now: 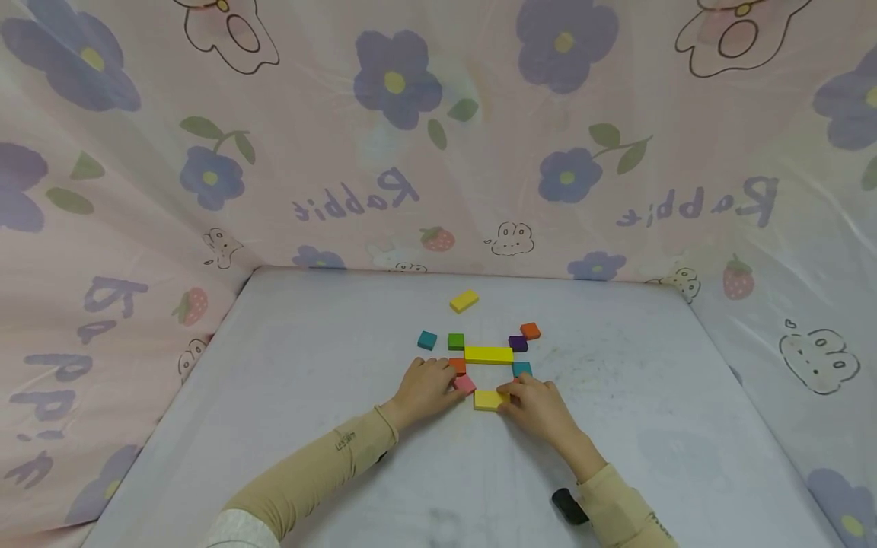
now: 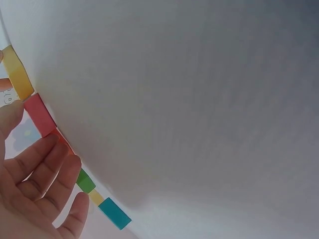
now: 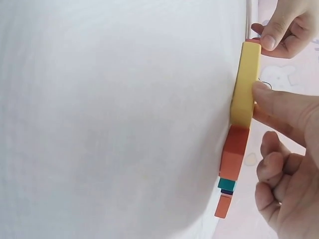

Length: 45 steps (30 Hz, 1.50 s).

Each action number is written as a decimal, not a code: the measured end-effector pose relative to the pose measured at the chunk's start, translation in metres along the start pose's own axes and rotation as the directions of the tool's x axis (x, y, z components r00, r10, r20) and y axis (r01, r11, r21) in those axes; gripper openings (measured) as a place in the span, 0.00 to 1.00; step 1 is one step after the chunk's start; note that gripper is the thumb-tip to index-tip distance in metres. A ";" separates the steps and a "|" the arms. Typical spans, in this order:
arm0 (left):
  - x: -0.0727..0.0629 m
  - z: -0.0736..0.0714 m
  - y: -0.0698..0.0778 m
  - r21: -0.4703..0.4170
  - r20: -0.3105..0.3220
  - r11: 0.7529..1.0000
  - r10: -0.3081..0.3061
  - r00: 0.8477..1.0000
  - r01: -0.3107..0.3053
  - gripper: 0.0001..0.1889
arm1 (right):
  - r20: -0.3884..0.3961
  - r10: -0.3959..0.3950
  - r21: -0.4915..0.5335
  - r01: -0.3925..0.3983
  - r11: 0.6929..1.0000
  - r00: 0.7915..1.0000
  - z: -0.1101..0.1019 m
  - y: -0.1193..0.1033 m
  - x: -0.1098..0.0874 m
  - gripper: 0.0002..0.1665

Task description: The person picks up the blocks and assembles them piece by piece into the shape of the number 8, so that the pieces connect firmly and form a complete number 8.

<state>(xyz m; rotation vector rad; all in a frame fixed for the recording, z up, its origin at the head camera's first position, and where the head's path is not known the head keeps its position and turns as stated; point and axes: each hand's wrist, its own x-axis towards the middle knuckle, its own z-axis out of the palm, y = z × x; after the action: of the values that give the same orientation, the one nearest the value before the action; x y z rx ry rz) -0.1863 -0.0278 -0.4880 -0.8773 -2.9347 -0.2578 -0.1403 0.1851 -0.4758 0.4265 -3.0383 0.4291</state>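
Note:
My left hand [image 1: 426,387] pinches a pink block [image 1: 464,383] between thumb and fingers, beside an orange-red block [image 1: 457,366]. Its other fingers [image 2: 66,174] are spread near the orange-red and green blocks. With thumb and forefinger, my right hand [image 1: 541,407] grips a yellow block [image 1: 488,400] lying to the right of the pink one. A red block [image 3: 234,153] adjoins the right end of this yellow block; my hand mostly hides it in the head view. Farther back, a long yellow block [image 1: 489,355] lies between the two sides, with a teal block [image 1: 522,369] below its right end.
Near the long block's ends are a green block [image 1: 455,342] and a purple block [image 1: 518,344]. Another teal block [image 1: 427,340], an orange block [image 1: 530,331] and a yellow block [image 1: 464,301] lie around them. A black object [image 1: 569,507] is by the right sleeve. Patterned cloth [image 1: 438,152] surrounds the white table [image 1: 329,342].

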 end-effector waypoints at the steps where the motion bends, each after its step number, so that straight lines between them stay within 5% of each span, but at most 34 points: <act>1: 0.000 0.000 0.000 -0.002 -0.002 1.000 0.000 1.000 0.000 0.15 | 0.000 0.001 0.001 -0.001 1.000 1.000 0.000 0.000 0.000 0.16; 12: 0.000 -0.002 0.000 -0.007 0.025 1.000 -0.012 1.000 0.012 0.18 | 0.012 0.025 0.053 -0.026 0.998 1.000 -0.012 0.004 0.009 0.18; 25: -0.001 0.000 -0.002 0.021 0.034 1.000 0.013 0.999 -0.014 0.19 | -0.010 0.167 0.065 -0.166 0.984 0.986 -0.045 0.042 0.047 0.20; 36: -0.002 -0.001 -0.001 0.010 0.035 1.000 0.019 0.999 -0.019 0.19 | -0.036 0.241 0.125 -0.235 0.964 0.970 -0.042 0.084 0.077 0.19; 45: -0.002 -0.001 -0.001 0.009 0.025 1.000 0.009 1.000 -0.010 0.19 | 0.060 0.224 0.133 -0.230 0.964 0.973 -0.030 0.097 0.092 0.23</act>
<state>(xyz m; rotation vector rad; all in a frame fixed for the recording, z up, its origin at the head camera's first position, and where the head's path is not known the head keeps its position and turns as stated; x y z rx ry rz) -0.1849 -0.0303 -0.4872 -0.8996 -2.9516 -0.2346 -0.2554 0.2582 -0.4654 0.0911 -3.1235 0.6553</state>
